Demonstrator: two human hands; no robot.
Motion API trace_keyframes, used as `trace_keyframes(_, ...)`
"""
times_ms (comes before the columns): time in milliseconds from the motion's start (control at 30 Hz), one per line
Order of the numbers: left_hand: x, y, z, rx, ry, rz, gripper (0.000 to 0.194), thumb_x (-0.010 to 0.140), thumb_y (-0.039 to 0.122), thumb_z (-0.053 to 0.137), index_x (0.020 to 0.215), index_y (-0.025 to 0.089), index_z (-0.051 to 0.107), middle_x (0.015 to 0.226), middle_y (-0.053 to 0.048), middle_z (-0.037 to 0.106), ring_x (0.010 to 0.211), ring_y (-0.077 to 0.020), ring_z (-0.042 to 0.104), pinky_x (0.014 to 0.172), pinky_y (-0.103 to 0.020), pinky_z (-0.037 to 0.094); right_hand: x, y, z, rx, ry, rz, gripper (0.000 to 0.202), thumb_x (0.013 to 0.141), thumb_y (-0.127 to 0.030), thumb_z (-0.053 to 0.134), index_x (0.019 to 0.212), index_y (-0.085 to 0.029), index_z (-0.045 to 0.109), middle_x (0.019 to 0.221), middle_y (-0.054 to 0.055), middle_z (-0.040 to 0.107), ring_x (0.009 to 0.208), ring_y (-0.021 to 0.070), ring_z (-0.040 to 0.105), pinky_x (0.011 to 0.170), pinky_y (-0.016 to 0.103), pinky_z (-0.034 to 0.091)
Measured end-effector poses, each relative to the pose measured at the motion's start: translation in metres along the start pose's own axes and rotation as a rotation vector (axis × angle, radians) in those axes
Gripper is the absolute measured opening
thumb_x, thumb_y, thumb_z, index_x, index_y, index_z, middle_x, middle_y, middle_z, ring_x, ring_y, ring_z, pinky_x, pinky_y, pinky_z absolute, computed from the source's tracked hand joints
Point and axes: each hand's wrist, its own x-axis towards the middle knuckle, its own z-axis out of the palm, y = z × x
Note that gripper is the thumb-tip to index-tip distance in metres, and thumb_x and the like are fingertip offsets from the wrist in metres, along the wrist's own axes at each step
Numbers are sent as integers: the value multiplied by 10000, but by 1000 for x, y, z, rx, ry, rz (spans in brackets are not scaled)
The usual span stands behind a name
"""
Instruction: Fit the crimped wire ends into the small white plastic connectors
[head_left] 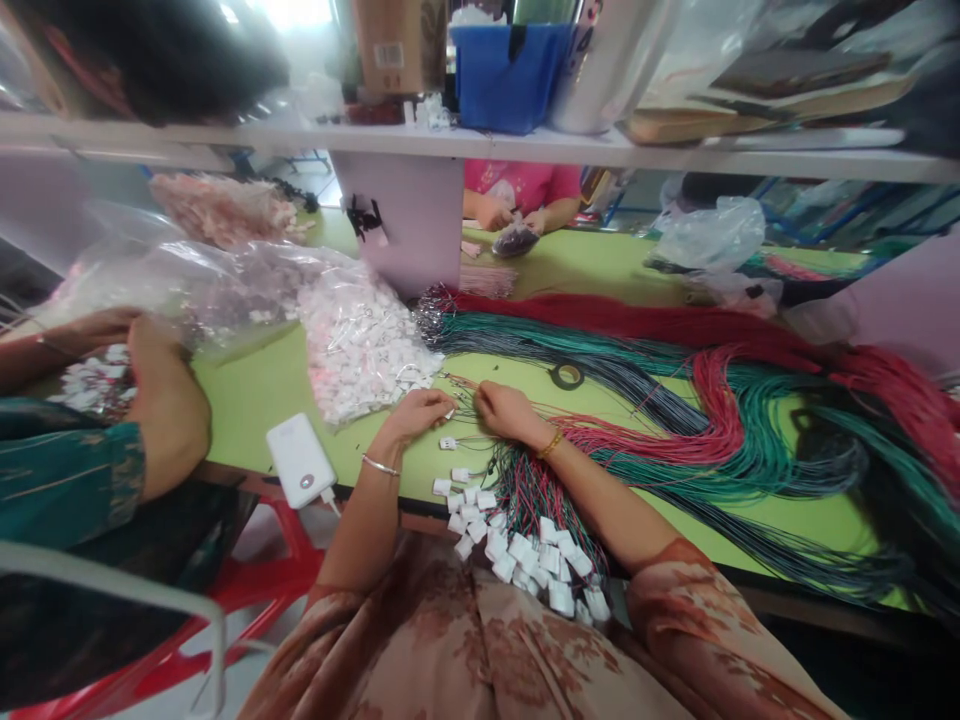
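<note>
My left hand [420, 415] is closed in a pinch over the green table, with a small white connector [450, 413] at its fingertips. Just to its right, my right hand [511, 412] is closed too, its fingers on thin wires [463, 382] whose ends point left. A white plug housing [448, 443] on a wire lies below, between the two hands. Near the table's front edge hangs a bunch of white plug housings [517, 550] on red, green and black wires. A clear bag of white connectors [367, 345] lies beyond my left hand.
Long bundles of red wires [600, 312], green wires [592, 345] and black wires [660, 395] run rightward. A roll of black tape [567, 376] and a white power bank [301, 460] lie on the table [247, 400]. Co-workers sit at left and opposite. A shelf [525, 145] crosses above.
</note>
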Motion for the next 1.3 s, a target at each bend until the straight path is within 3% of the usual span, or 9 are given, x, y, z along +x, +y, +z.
trace_keyframes(267,3,1,13,-198,103,13,161,660,205,740,777,136,653,694,-23,633,574,-81,516,558,-208,388,5,5,8,503,163,-31,153,824,-288,489,797,-164,576,700,0,577,614,121,468,605,227,351)
trace_keyframes(500,6,2,19,-495,48,12,176,693,194,736,821,119,642,873,-53,652,688,-78,561,670,-206,454,5,2,10,813,157,-36,217,784,-375,531,756,-162,563,707,-5,577,650,116,489,650,240,403)
trace_keyframes(700,9,-3,18,-597,10,-24,156,712,159,733,829,116,640,836,-47,647,702,-82,580,693,-200,471,-1,-2,7,743,208,-26,147,749,-309,555,754,-164,575,677,-7,582,602,109,466,605,234,391)
trace_keyframes(1033,9,-6,24,-550,52,-16,244,639,211,801,822,122,666,783,-33,671,654,-77,590,666,-201,485,-6,-4,8,434,263,-168,94,764,-254,529,726,-177,566,704,28,575,657,142,489,648,255,378)
trace_keyframes(1300,11,-9,32,-463,156,-53,247,608,226,819,782,104,692,724,-41,664,608,-79,584,647,-227,492,-5,-4,11,512,152,-113,126,795,-235,508,750,-163,601,702,16,615,609,119,489,608,232,368)
